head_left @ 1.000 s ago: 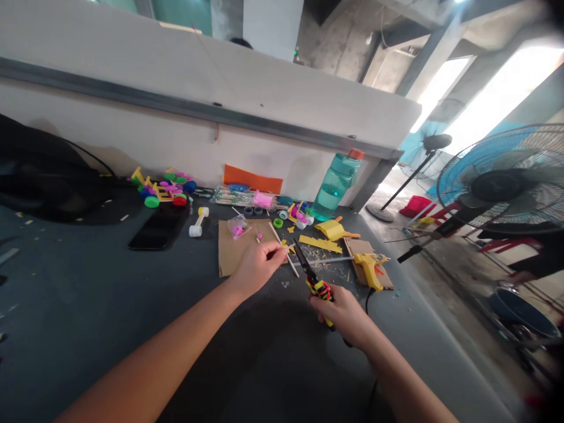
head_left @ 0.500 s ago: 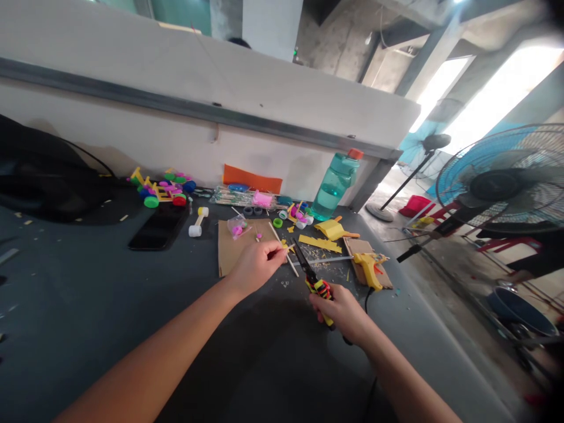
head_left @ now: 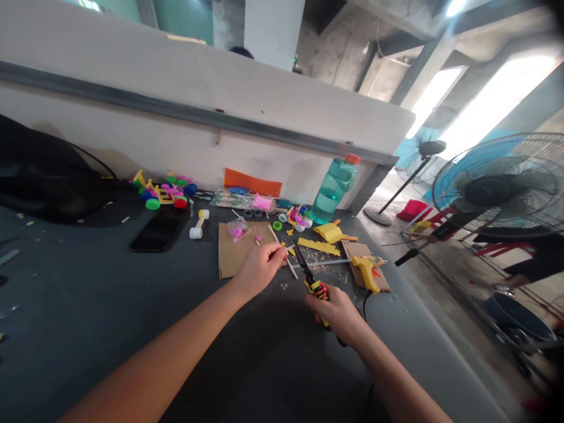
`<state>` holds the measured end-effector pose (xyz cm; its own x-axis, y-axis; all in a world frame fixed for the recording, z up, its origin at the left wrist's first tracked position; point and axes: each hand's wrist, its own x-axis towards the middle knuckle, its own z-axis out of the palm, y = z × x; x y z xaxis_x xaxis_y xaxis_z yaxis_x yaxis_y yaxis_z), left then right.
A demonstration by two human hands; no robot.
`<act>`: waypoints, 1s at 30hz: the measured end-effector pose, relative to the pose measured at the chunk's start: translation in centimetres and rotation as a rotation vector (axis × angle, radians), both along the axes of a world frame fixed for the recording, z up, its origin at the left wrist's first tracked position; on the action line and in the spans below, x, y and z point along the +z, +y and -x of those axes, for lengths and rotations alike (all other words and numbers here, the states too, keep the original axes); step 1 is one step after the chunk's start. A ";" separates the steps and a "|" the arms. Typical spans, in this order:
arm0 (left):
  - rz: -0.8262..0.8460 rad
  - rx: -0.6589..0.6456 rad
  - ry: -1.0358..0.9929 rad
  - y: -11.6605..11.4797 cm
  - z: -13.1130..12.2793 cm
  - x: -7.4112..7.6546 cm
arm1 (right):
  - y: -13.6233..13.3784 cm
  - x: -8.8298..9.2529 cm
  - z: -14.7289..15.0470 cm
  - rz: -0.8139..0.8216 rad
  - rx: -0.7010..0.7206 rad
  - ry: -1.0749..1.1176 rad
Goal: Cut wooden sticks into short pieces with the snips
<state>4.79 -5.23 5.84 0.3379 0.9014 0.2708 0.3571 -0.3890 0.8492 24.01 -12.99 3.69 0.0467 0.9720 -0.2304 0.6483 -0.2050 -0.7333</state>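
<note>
My left hand (head_left: 261, 263) is closed in a pinch on a short pale stick (head_left: 289, 247), whose end sticks out to the right. My right hand (head_left: 337, 311) is wrapped round a plier-like hand tool (head_left: 315, 288) with long black jaws and yellow, red and black handles. The jaws point up and left, close to the tip of the stick; whether they touch it I cannot tell. Under the left hand lie a piece of cardboard (head_left: 229, 258) and a longer white stick (head_left: 292, 270). Yellow scraps (head_left: 319, 245) and small cuttings lie beyond the tool.
At right, a yellow glue gun (head_left: 366, 271) rests on cardboard. A teal bottle (head_left: 328, 200) stands by the partition. Colourful small wheeled toys (head_left: 163, 192), a phone (head_left: 156, 230) and a white-wheeled axle (head_left: 199, 224) lie left. A fan (head_left: 484, 191) stands beyond the table's right edge.
The view has shifted slightly. Both hands keep their grips and nearly the same places, with the tool's jaws still beside the short stick.
</note>
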 end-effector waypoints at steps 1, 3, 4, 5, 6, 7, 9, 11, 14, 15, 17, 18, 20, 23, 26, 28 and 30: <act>-0.012 0.009 0.010 0.0 0.0 0.0 | 0.0 0.0 0.0 -0.001 0.004 0.009; -0.046 0.021 0.035 0.0 0.1 0.0 | 0.0 -0.1 -0.1 0.005 0.019 0.040; -0.067 0.022 0.048 0.0 0.1 0.0 | 0.0 -0.1 -0.2 0.009 0.026 0.059; -0.090 0.021 0.062 0.0 0.2 0.0 | 0.0 0.0 -0.2 0.015 0.031 0.076; -0.114 0.018 0.076 0.0 0.2 0.0 | 0.0 0.0 -0.3 0.023 0.036 0.090; -0.137 0.013 0.090 0.1 0.2 0.0 | 0.0 0.1 -0.4 0.029 0.039 0.099; -0.176 0.007 0.117 0.1 0.2 -0.1 | 0.0 0.2 -0.4 0.037 0.040 0.109; -0.203 0.004 0.138 0.0 0.3 -0.1 | 0.0 0.3 -0.4 0.036 0.045 0.114; -0.236 -0.008 0.170 0.0 0.3 0.1 | 0.0 0.5 -0.3 0.036 0.053 0.116; -0.250 -0.013 0.180 -0.1 0.4 0.2 | 0.0 0.5 -0.3 0.033 0.052 0.109; -0.282 -0.018 0.197 -0.1 0.5 0.4 | 0.0 0.4 -0.3 0.020 0.051 0.075; -0.296 -0.018 0.205 -0.1 0.5 0.4 | -0.1 0.3 -0.3 0.016 0.057 0.053; -0.308 -0.021 0.213 -0.1 0.6 0.5 | -0.2 0.1 -0.4 0.016 0.071 0.017; -0.281 -0.033 0.197 -0.1 0.6 0.4 | -0.3 -0.1 -0.4 0.029 0.079 0.002; -0.211 -0.033 0.164 -0.1 0.5 0.1 | -0.3 0.1 -0.2 0.026 0.059 0.007; -0.150 -0.028 0.151 0.0 0.4 0.1 | -0.3 0.4 0.0 0.022 0.040 -0.012; -0.093 -0.017 0.136 0.0 0.3 0.1 | -0.4 0.7 0.3 0.000 0.029 -0.065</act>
<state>4.51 -5.22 5.95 0.3924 0.8682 0.3037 0.4586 -0.4709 0.7536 23.74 -13.36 4.34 0.0333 0.9732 -0.2275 0.7004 -0.1850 -0.6894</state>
